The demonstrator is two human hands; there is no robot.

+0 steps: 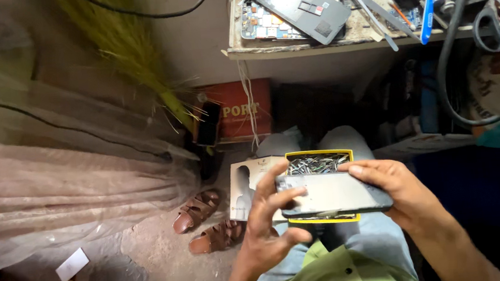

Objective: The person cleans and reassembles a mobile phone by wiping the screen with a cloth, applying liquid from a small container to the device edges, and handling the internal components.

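Both my hands hold a grey phone body [335, 192] flat above my lap. My left hand [268, 221] pinches its left end with thumb and fingers. My right hand [396, 189] grips its right end, thumb lying on top. Under the phone sits an open yellow box [317, 163] full of small metal screws and bits, resting on my knees. A white carton [247, 186] lies against the box's left side.
A cluttered workbench [290, 48] above holds a grey phone back [301, 6], a circuit board [263, 24], tweezers, a blue pen and scissors [498, 19]. Brown sandals [204, 221] lie on the floor. A red box [238, 111] and broom stand behind; a sheer curtain hangs at left.
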